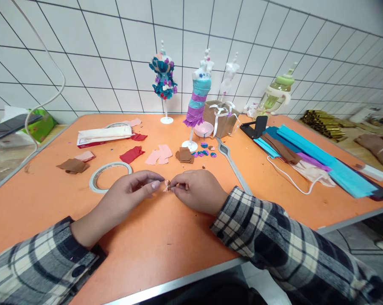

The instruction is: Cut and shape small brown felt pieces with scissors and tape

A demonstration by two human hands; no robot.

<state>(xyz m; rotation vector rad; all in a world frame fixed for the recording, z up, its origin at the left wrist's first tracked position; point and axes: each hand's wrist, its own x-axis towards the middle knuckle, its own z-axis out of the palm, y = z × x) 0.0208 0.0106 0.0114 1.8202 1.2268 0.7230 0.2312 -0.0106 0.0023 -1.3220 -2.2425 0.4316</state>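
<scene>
In the head view, the right hand (199,191) pinched a small gathered pink-and-brown tuft of paper-like material (166,186) between its fingertips — pink frill fanning nearward, long axis too small to tell. The left hand (132,188) curved narrowly at its left; whether it gripped, I couldn't tell. Nearward from the fingers, the orange tabletop (140,254) stretched to its silver-grey metal edge (178,282).

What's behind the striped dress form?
Behind and to its right, a pink bowl and brown box show partly; what the form itself covers can't be seen.
</scene>
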